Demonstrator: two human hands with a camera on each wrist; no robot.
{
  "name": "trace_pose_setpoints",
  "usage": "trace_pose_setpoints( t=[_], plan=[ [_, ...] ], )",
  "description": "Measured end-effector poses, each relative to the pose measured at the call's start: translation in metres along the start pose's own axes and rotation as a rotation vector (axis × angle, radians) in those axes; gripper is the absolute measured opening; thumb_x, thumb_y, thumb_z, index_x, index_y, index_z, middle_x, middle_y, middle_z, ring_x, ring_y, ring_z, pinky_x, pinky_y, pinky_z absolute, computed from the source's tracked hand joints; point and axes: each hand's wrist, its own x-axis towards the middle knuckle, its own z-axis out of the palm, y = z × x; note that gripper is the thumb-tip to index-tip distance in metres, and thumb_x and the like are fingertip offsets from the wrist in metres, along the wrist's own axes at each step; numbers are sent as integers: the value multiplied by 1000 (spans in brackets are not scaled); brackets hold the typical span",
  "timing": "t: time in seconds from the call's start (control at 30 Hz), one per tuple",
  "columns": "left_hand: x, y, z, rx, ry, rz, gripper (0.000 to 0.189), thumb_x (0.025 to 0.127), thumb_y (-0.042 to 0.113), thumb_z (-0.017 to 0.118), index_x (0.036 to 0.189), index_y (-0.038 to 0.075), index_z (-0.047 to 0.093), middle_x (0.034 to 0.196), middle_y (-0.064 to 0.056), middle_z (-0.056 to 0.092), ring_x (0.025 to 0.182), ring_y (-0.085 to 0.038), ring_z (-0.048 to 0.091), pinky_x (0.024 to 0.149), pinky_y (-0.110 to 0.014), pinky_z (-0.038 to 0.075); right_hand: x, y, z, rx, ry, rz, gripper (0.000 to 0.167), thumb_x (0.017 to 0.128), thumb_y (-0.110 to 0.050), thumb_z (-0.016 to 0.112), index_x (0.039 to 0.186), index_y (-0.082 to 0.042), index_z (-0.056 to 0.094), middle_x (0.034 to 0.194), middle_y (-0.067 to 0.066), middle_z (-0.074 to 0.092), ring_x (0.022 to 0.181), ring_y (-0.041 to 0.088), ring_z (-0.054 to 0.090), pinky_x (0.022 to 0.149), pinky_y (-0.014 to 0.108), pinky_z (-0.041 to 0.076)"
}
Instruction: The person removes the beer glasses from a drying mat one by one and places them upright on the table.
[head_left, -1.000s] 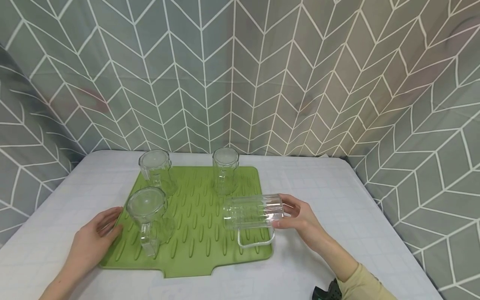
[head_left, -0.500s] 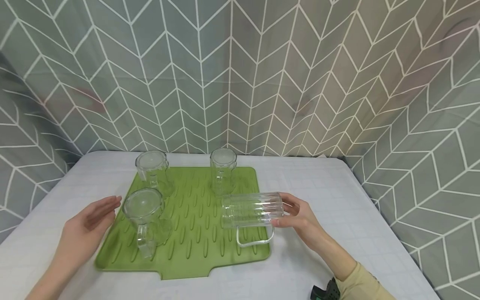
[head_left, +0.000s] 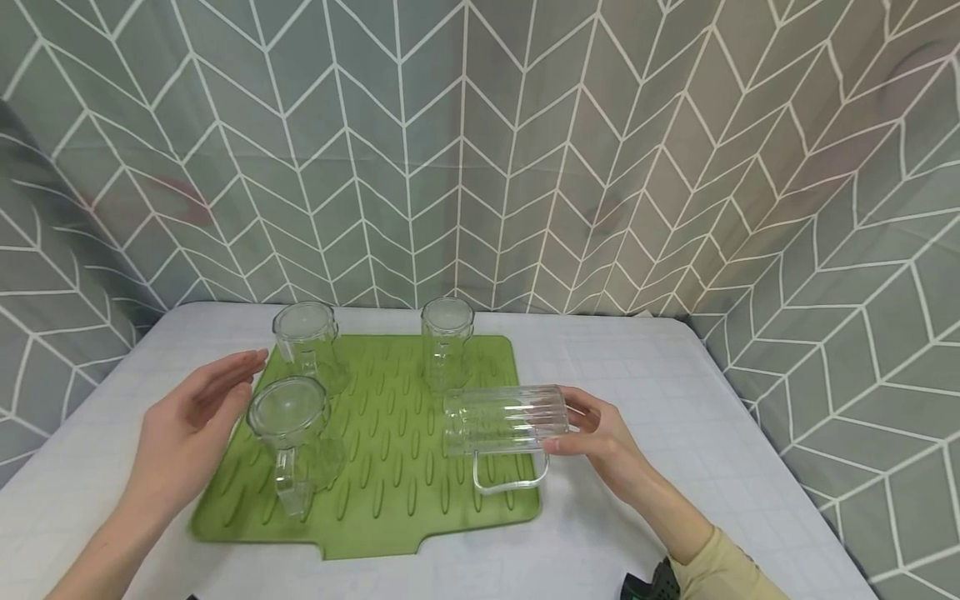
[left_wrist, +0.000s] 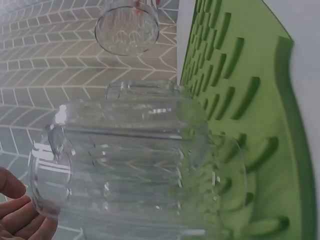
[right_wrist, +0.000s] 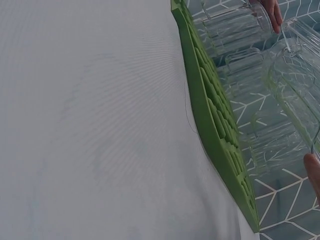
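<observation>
My right hand (head_left: 603, 442) holds a clear glass mug (head_left: 502, 421) on its side, thumb and fingers at its right end. The mug is over the right part of a green ridged drying mat (head_left: 375, 500), its handle toward me. My left hand (head_left: 191, 421) is raised at the mat's left edge with nothing in it, fingers extended. Beside it a second glass mug (head_left: 292, 433) stands on the mat, handle facing the front. In the left wrist view the left fingertips (left_wrist: 20, 215) appear close to the end of a glass mug (left_wrist: 135, 170).
Two more glass mugs stand toward the back of the mat, one at the back left (head_left: 307, 342) and one at the back right (head_left: 447, 342). A white cloth covers the table (head_left: 600, 350). A patterned grey curtain (head_left: 465, 150) rises behind it.
My left hand has lifted off the mat's left edge and moved up and toward the back-left mug. The right hand and its mug have stayed nearly still.
</observation>
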Motion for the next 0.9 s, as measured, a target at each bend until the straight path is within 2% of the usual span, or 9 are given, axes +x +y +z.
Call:
trace_pose_setpoints(
  t=[0.33, 0.6, 0.9],
  plan=[
    [6, 25, 12, -35, -54, 43, 41, 97, 0, 60, 138, 8, 57, 134, 15, 62, 118, 11, 55, 97, -3, 44, -1, 0, 0, 5, -5, -13, 75, 75, -8, 76, 142, 5, 44, 133, 19, 58, 117, 22, 59, 99, 33, 50],
    [8, 43, 22, -9, -107, 44, 42, 98, 5, 63, 139, 9, 57, 134, -12, 64, 116, 13, 55, 96, -3, 44, 0, 0, 0, 17, -2, -14, 76, 75, -7, 76, 143, 6, 43, 127, 8, 62, 115, 19, 60, 98, 30, 51],
    [4, 61, 36, -3, -148, 1, 40, 96, 11, 67, 136, 10, 59, 133, -8, 65, 111, 16, 54, 91, -4, 48, -2, 0, 1, 32, 4, -22, 74, 76, -5, 74, 142, 6, 43, 125, 5, 62, 114, 17, 60, 96, 29, 52]
  ],
)
